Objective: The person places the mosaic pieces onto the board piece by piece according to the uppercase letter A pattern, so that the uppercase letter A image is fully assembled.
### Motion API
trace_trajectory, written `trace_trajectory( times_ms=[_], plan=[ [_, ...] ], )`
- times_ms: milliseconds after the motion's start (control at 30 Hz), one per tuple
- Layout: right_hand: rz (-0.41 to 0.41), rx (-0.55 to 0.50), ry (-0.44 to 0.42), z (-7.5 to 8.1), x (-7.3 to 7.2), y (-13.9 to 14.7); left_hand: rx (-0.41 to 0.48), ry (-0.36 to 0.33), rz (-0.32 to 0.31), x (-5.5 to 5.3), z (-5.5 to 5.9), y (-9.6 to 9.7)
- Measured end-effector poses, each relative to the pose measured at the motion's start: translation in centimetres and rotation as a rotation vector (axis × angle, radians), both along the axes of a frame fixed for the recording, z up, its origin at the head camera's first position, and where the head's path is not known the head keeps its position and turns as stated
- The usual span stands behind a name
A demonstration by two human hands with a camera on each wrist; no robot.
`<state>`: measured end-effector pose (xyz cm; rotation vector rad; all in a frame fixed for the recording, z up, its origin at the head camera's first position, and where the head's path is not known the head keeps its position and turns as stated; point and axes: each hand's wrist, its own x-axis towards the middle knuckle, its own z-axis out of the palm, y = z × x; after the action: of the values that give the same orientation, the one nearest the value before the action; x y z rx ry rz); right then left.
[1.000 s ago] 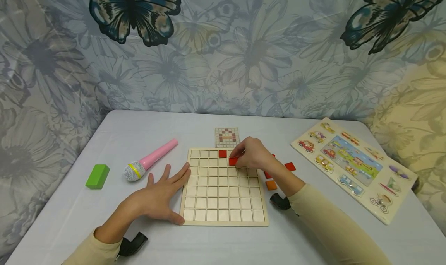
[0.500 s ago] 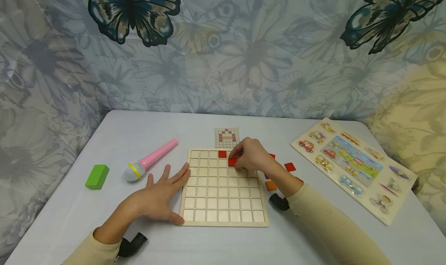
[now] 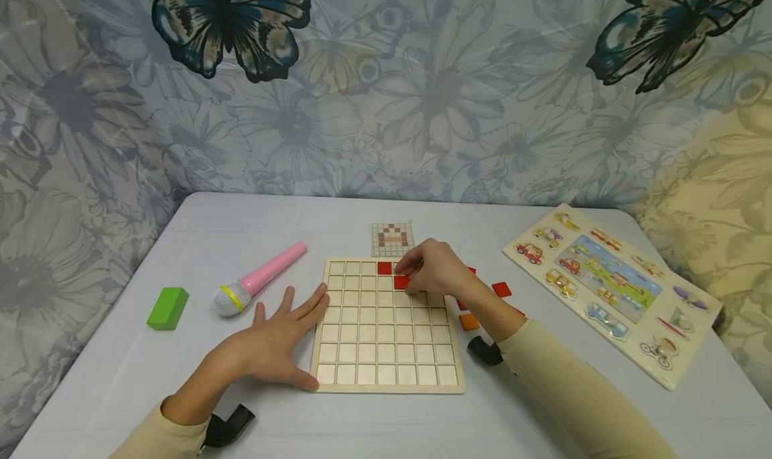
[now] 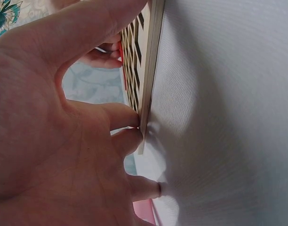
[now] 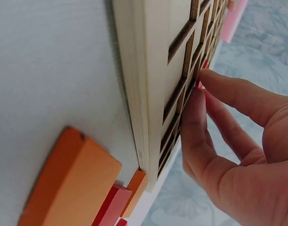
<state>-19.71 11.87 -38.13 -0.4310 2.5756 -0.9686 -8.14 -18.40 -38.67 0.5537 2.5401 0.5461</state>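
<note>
A wooden grid board (image 3: 386, 387) lies flat on the white table. My left hand (image 3: 274, 348) is spread along its left side, fingers straight, with thumb and fingertips right at the edge. My right hand (image 3: 434, 268) pinches a red square tile (image 3: 401, 283) between thumb and fingers over a cell in the second row from the top. In the right wrist view only a sliver of that tile shows between the fingertips. Another red tile (image 3: 384, 268) sits in a top-row cell, up and to the left of the pinched one.
Loose red tiles (image 3: 502, 289) and an orange tile (image 3: 468, 321) lie right of the board, partly under my right forearm. A small pattern card (image 3: 392, 238) lies behind it. A pink toy microphone (image 3: 265, 275) and green block (image 3: 167, 308) lie left; a vehicle puzzle board (image 3: 609, 291) lies right.
My right hand and the pinched red tile have shifted very slightly left on the grid. My left hand stays at the board's edge.
</note>
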Motion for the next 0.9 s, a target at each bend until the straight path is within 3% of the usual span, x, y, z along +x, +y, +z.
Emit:
trace_trajectory(
  times_ms=[400,900],
  plan=[
    [-0.013,-0.089,0.0,0.1,0.1,1.8,0.002,-0.003,-0.005,0.1,0.0,0.0],
    [-0.072,-0.081,0.012,1.2,0.4,4.7,-0.003,0.008,-0.031,0.2,0.1,-0.1]
  ],
)
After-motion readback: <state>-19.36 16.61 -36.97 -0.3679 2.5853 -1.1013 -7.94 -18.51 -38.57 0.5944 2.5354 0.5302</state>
